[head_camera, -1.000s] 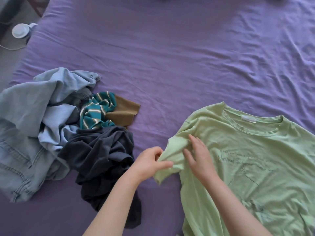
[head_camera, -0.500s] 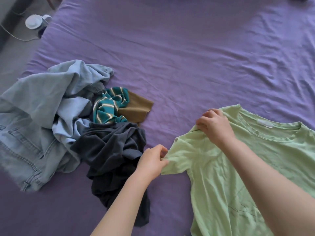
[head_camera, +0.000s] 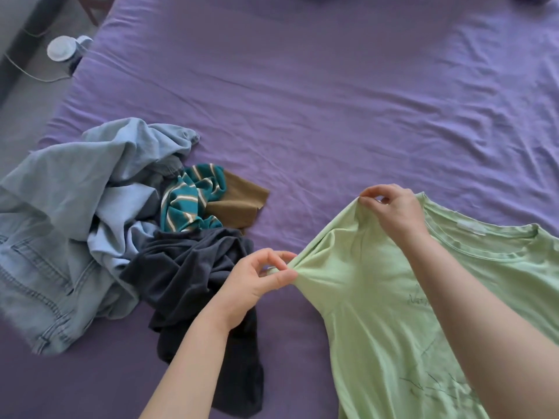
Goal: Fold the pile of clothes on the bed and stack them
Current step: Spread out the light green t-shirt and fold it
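Note:
A light green T-shirt (head_camera: pixel 378 313) lies spread on the purple bed (head_camera: pixel 332 101) at the lower right, neckline towards the far side. My left hand (head_camera: pixel 257 282) pinches the hem of its left sleeve. My right hand (head_camera: pixel 390 210) pinches the shoulder seam and lifts it slightly, so the sleeve is stretched between both hands. To the left sits the unfolded pile: light blue denim (head_camera: pixel 60 231), a teal striped garment (head_camera: pixel 190 201), a brown piece (head_camera: pixel 239 204) and a dark grey garment (head_camera: pixel 193 276).
Beyond the bed's far left corner, on the grey floor, stands a small white round device (head_camera: pixel 62 49) with a cable. Wrinkled purple sheet stretches across the far and right parts of the bed.
My right hand went from the sleeve up to the shoulder seam and now pinches it higher. The left hand kept its hold on the sleeve hem and drew the sleeve out straight.

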Tool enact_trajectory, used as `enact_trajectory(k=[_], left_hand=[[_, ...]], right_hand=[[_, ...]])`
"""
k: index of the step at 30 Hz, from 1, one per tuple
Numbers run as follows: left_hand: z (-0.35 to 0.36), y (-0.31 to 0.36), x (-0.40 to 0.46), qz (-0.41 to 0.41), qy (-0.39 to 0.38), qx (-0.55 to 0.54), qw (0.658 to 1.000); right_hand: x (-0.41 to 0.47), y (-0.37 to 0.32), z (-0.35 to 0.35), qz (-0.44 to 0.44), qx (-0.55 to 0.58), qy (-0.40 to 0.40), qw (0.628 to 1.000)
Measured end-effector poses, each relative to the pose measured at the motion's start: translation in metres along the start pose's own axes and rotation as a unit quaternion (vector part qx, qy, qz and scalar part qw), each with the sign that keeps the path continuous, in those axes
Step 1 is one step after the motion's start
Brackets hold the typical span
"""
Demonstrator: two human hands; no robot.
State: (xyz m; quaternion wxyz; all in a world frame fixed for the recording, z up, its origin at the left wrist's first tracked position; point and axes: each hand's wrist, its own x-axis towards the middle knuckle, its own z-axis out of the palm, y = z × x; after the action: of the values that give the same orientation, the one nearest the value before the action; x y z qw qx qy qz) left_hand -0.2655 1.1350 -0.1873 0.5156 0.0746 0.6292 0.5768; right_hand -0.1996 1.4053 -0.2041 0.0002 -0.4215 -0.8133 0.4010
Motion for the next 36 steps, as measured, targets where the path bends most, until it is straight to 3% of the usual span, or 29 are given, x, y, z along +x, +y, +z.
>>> enact_trajectory(k=[3, 6, 9, 11, 14, 15, 18, 19, 21, 23, 28, 32, 36], left_hand=[[0.002, 0.003, 0.004, 0.009, 0.025, -0.036, 0.999], [0.011, -0.001, 0.02, -0.004, 0.139, 0.102, 0.985], [0.024, -0.005, 0.034, 0.028, 0.169, 0.286, 0.943], [0.028, -0.009, 0.041, 0.01, 0.16, 0.368, 0.916], [0.032, -0.011, 0.044, -0.034, 0.153, 0.505, 0.848], [0.032, -0.009, 0.043, -0.029, 0.159, 0.498, 0.852], [0.024, 0.005, 0.037, 0.037, 0.192, 0.329, 0.924], [0.022, 0.011, 0.035, 0.063, 0.211, 0.294, 0.93], [0.016, 0.018, 0.036, 0.073, 0.245, 0.295, 0.921], [0.011, 0.021, 0.041, 0.026, 0.258, 0.357, 0.897], [-0.005, 0.019, 0.05, -0.116, 0.206, 0.412, 0.88], [-0.011, 0.012, 0.044, -0.083, 0.213, 0.401, 0.887], [-0.012, 0.008, 0.041, -0.044, 0.258, 0.474, 0.841]], right_hand=[[0.002, -0.005, 0.004, 0.001, 0.034, -0.007, 0.999], [0.003, -0.006, 0.01, -0.02, 0.006, -0.015, 1.0], [0.003, -0.001, 0.013, -0.027, -0.035, 0.002, 0.999], [0.002, 0.004, 0.012, -0.028, -0.052, 0.023, 0.998], [0.0, 0.008, 0.009, -0.043, -0.046, 0.05, 0.997], [0.001, 0.009, 0.007, -0.049, -0.044, 0.057, 0.996], [0.007, 0.01, 0.004, -0.055, -0.044, 0.063, 0.995], [0.009, 0.011, 0.005, -0.056, -0.048, 0.06, 0.995], [0.012, 0.011, 0.008, -0.058, -0.055, 0.048, 0.996], [0.011, 0.009, 0.013, -0.066, -0.053, 0.04, 0.996], [0.003, 0.029, 0.008, -0.095, -0.081, 0.089, 0.988], [-0.002, 0.05, -0.003, -0.122, -0.171, 0.024, 0.977], [0.007, 0.048, -0.001, -0.141, -0.221, 0.029, 0.965]])
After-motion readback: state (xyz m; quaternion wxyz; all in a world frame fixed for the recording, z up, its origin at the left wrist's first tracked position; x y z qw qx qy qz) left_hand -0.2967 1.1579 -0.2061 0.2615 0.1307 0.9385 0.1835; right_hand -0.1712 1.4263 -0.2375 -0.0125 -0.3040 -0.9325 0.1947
